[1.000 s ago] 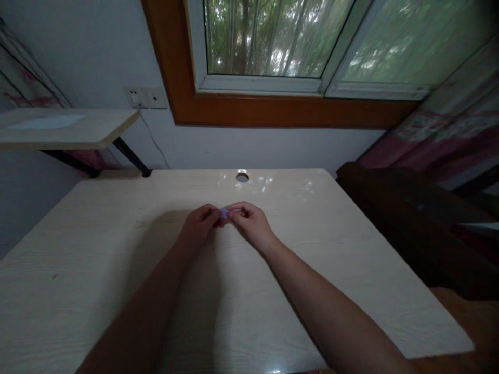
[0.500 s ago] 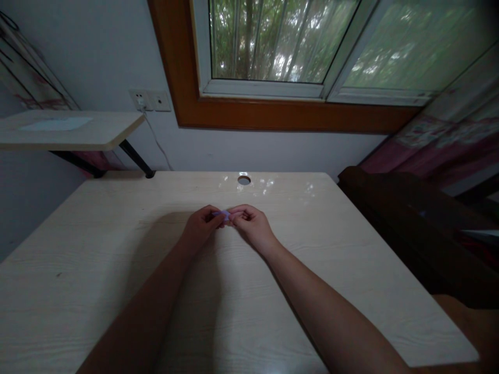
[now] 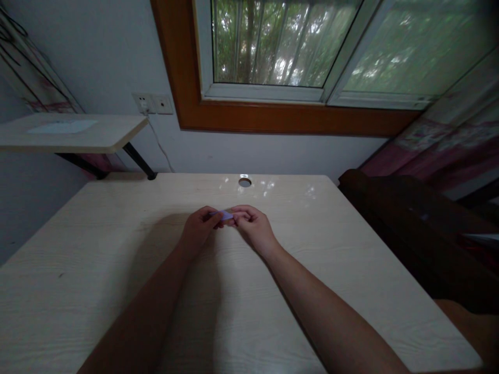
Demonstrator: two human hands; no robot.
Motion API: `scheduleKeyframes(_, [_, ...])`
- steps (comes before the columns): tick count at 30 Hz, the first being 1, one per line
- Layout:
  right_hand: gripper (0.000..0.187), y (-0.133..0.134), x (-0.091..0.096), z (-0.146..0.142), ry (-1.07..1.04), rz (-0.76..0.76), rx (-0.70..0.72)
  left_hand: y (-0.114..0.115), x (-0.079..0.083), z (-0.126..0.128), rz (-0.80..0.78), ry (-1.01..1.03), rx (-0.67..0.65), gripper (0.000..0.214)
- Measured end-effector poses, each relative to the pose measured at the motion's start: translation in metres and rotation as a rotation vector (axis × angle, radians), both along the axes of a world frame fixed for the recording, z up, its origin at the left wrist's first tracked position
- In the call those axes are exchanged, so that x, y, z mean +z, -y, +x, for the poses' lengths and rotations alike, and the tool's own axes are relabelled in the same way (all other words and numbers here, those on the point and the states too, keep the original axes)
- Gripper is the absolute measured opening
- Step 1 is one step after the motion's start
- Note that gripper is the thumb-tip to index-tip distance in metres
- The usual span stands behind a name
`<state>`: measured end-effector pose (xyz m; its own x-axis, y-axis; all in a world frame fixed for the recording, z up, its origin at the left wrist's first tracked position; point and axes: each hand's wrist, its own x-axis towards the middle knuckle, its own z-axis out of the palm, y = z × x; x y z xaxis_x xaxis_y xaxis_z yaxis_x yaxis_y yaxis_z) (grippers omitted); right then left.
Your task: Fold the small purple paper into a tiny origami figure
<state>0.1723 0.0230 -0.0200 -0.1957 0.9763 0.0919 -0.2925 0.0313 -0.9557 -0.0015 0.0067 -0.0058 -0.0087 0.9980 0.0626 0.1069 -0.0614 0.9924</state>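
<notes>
A small, flat purple piece of paper, seemingly folded, is held just above the far middle of the desk. My left hand is closed and pinches its left part between thumb and fingers. From the other side, my right hand is closed too, its thumb and fingertips gripping the right end. Fingers cover much of the paper, so its full shape is hidden.
The pale wooden desk has a round cable hole near its back edge. At the left stands a raised shelf on black legs, with a white sheet on it. Dark furniture adjoins the right side.
More of the purple paper shows between my fingertips, and its right end looks more pointed. Both hands stay in nearly the same place. The view has shifted slightly.
</notes>
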Motion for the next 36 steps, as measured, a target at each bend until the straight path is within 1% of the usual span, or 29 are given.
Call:
scheduleKeyframes(3, [0.018,0.0,0.004,0.001,-0.037,-0.022,-0.051,0.0,-0.001,-0.001,-0.001,0.007,0.021,0.025])
scheduleKeyframes(5, [0.02,0.0,0.006,0.001,-0.029,-0.023,-0.061,-0.001,-0.002,-0.001,0.004,-0.002,0.022,0.024])
scheduleKeyframes(7, [0.022,0.0,0.007,0.001,0.032,-0.007,-0.029,0.0,-0.003,-0.001,0.016,-0.026,0.008,0.024])
scheduleKeyframes(10, [0.024,0.002,0.005,0.002,0.168,0.04,0.058,0.001,-0.003,0.0,0.026,-0.074,-0.021,0.026])
scheduleKeyframes(13, [0.025,0.002,0.004,0.002,0.224,0.057,0.083,0.001,-0.001,0.001,0.023,-0.084,-0.031,0.028])
scheduleKeyframes(17, [0.025,0.002,0.003,0.001,0.241,0.045,0.059,0.001,-0.001,0.001,0.018,-0.069,-0.028,0.027])
scheduleKeyframes(22, [0.025,0.001,0.0,0.001,0.231,0.033,0.052,0.001,-0.002,0.0,0.016,-0.04,-0.057,0.03])
scheduleKeyframes(28, [0.026,-0.001,-0.004,0.002,0.217,0.025,0.036,0.002,0.002,0.0,0.006,0.039,-0.051,0.035])
scheduleKeyframes(31, [0.027,0.0,-0.001,0.002,0.217,0.03,0.03,0.001,0.002,0.0,0.002,0.011,-0.063,0.032])
scheduleKeyframes(36, [0.027,0.002,0.001,0.002,0.264,0.067,0.03,-0.001,-0.003,-0.001,-0.003,-0.062,-0.062,0.027])
